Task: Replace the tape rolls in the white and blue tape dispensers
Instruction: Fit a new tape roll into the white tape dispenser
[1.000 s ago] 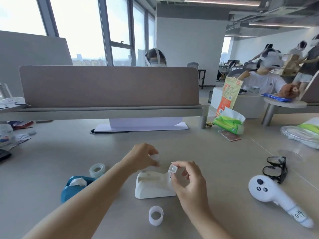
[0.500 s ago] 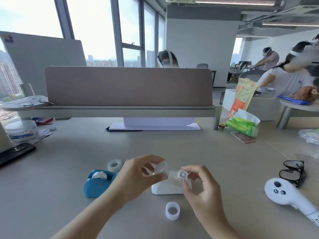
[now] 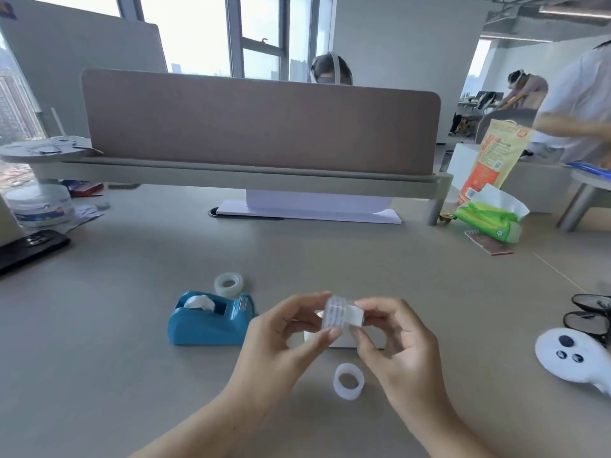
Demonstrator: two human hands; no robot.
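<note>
My hands hid most of the white dispenser [image 3: 342, 342]; only a strip of its base showed between them. The controller [image 3: 568, 358] and glasses [image 3: 591, 315] ran off the right edge. My left hand [image 3: 281, 338] pinched a clear roll [image 3: 335, 314] between thumb and fingers, above the desk [image 3: 132, 325]. My right hand [image 3: 396, 345] pinched a small white hub [image 3: 357, 317] at the roll's right side. An empty core [image 3: 348, 381] stood just below my hands. The blue dispenser [image 3: 208, 322] sat to the left, a spare roll [image 3: 228, 284] just behind it. The desk was grey, with a brown divider [image 3: 258, 127] across its far side and windows beyond.
</note>
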